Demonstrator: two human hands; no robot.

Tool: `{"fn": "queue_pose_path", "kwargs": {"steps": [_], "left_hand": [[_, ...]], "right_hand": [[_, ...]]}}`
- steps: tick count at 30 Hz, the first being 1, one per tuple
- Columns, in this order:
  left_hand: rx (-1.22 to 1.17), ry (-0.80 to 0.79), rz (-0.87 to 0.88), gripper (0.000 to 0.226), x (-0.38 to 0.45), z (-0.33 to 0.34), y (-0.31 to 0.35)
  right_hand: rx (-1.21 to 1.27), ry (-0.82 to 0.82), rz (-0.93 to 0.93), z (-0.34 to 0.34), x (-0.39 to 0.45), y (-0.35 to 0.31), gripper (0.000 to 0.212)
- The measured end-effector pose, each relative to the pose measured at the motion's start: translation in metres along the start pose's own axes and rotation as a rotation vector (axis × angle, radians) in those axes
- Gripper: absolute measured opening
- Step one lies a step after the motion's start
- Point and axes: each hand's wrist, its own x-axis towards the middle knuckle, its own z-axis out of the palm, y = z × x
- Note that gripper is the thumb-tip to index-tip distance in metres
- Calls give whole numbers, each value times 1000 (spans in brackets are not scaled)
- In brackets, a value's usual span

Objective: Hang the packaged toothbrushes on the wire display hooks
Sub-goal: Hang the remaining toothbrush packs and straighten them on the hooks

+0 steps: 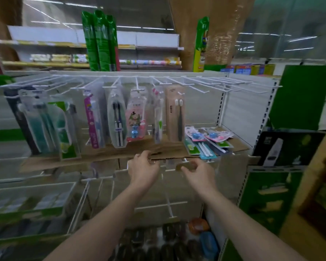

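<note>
Loose packs: the packaged toothbrushes (207, 141) still to hang lie in a fanned heap on the right end of the cardboard sheet (105, 154), near the bare hooks; about five or six, overlap prevents a sure count.
Hung packs: roughly eight or nine packs (119, 117) hang from the wire display hooks (211, 84) on the left and middle, faces outward so shoppers can read them.
Free hooks: those on the right carry nothing, so the heap probably goes there.
Left hand: the left hand (144, 166) has fingers curled round the front edge of the cardboard sheet, gripping it.
Right hand: the right hand (198, 172) pinches a small brown cardboard flap (184, 165) just beside that edge; blur hides whether it is torn free.
Judgement: both hands seem to be steadying or shifting the sheet, neither holds a toothbrush pack.
Surroundings: two green tall packs (102, 40) stand on top of the rack; a dark boxed product (282, 147) sits at right.
</note>
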Motion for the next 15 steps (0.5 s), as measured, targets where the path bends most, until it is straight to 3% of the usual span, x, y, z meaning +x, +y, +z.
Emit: {"fn": "queue_pose_path", "kwargs": {"steps": [4, 7, 10, 15], "left_hand": [[59, -59, 34, 52, -11, 19, 10], [84, -86, 66, 49, -13, 32, 25], [91, -82, 116, 48, -9, 49, 42], [110, -58, 157, 46, 9, 83, 77]], "right_hand": [[5, 17, 20, -17, -1, 19, 32], [-29, 50, 40, -25, 6, 30, 39], [-59, 79, 41, -35, 21, 41, 45], [-44, 112, 34, -59, 60, 61, 37]]}}
